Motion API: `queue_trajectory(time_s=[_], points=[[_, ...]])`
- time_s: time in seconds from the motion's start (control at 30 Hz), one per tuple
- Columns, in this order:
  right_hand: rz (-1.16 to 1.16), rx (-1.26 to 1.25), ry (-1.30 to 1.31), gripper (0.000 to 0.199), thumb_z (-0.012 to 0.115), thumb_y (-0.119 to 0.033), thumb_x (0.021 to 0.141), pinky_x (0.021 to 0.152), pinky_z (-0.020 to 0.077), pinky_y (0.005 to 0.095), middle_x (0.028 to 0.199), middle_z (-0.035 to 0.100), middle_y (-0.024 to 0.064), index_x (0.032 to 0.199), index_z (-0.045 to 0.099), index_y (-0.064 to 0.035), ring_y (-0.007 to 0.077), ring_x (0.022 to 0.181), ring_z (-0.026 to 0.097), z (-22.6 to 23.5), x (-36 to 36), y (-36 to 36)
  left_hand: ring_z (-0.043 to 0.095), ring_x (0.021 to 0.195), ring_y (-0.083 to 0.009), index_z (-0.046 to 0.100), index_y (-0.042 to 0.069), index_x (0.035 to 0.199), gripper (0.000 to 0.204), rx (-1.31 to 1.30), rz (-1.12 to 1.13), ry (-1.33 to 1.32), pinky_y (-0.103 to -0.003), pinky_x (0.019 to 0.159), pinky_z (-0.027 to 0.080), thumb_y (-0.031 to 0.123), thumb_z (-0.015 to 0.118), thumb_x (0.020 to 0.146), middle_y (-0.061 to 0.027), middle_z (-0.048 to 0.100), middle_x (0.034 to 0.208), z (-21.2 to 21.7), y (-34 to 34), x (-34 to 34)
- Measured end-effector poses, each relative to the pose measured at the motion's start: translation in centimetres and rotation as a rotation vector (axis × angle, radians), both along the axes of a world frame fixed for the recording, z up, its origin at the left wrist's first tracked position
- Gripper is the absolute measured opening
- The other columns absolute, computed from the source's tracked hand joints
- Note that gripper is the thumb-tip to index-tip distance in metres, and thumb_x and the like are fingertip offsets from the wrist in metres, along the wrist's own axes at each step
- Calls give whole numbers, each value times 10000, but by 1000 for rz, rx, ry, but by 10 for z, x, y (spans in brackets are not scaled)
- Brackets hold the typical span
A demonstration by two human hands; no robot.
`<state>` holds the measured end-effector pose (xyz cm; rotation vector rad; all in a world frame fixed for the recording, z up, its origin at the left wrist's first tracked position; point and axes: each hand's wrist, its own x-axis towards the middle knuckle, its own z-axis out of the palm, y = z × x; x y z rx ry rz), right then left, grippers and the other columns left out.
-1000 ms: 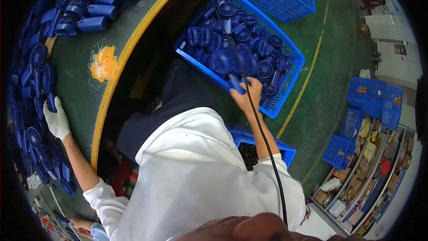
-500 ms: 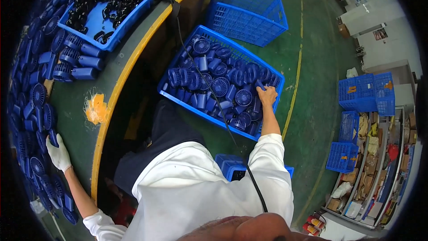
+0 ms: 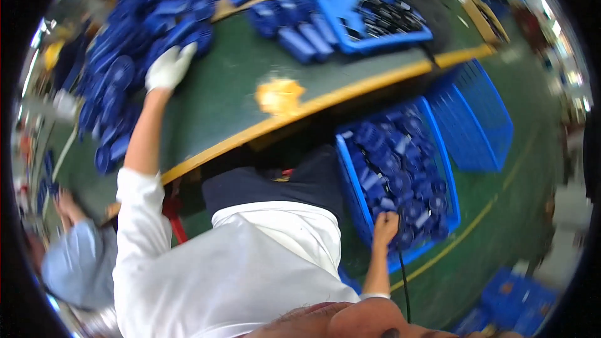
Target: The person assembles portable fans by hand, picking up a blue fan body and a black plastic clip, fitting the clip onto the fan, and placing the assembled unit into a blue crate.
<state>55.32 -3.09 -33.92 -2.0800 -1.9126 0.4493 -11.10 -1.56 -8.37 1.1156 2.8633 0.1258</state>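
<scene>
My left hand (image 3: 168,67) wears a white glove and lies stretched out on the edge of a big heap of blue plastic parts (image 3: 119,81) on the green table (image 3: 225,106). Its fingers look spread; the picture is blurred there. My right hand (image 3: 384,225) is bare and reaches down into a blue crate (image 3: 350,194) on the floor at my right, closed around one of the round blue parts (image 3: 400,175) that fill it. A thin black cable (image 3: 403,281) runs down from that hand.
A blue tray of black parts (image 3: 382,19) and a row of blue blocks (image 3: 300,37) sit at the table's far side. A crumpled yellow scrap (image 3: 278,95) lies near the yellow table edge. An empty blue crate (image 3: 479,119) stands beyond the full one. Another person (image 3: 75,256) is at lower left.
The view has swung sharply toward the table. My left hand has moved up onto the heap of blue parts. My right hand stays in the floor crate, now at its near end.
</scene>
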Motion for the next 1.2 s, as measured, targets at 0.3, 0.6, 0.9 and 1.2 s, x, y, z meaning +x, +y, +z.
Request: queue_trajectory(time_s=[0.3, 0.6, 0.9, 1.2], points=[[873, 603, 663, 228, 725, 2, 750, 779, 496, 390, 1000, 587, 183, 946, 613, 38, 359, 920, 585, 182, -308, 67, 671, 807, -354, 686, 20, 831, 601, 268, -52, 242, -450, 704, 541, 594, 516, 875, -200, 671, 871, -7, -29, 30], [964, 590, -64, 588, 814, -428, 624, 995, 414, 470, 1242, 568, 245, 1049, 707, -35, 381, 1158, 529, 253, -423, 203, 596, 699, -269, 594, 111, 744, 455, 453, -399, 453, -396, 581, 479, 528, 758, 663, -82, 580, 717, -11, -48, 80], [934, 327, -78, 433, 769, -352, 651, 912, 425, 552, 1128, 590, 145, 982, 742, -74, 397, 1128, 480, 264, -425, 173, 675, 795, -309, 667, 64, 1013, 544, 322, -254, 451, -389, 657, 535, 528, 730, 738, -122, 696, 872, -6, -49, 89], [868, 644, 277, 322, 805, -165, 539, 895, 426, 511, 1180, 560, 143, 843, 723, -103, 409, 1198, 444, 235, -270, 59, 689, 721, -276, 685, 114, 1005, 517, 332, -261, 411, -348, 612, 537, 543, 745, 722, -103, 709, 822, -14, -55, 81]])
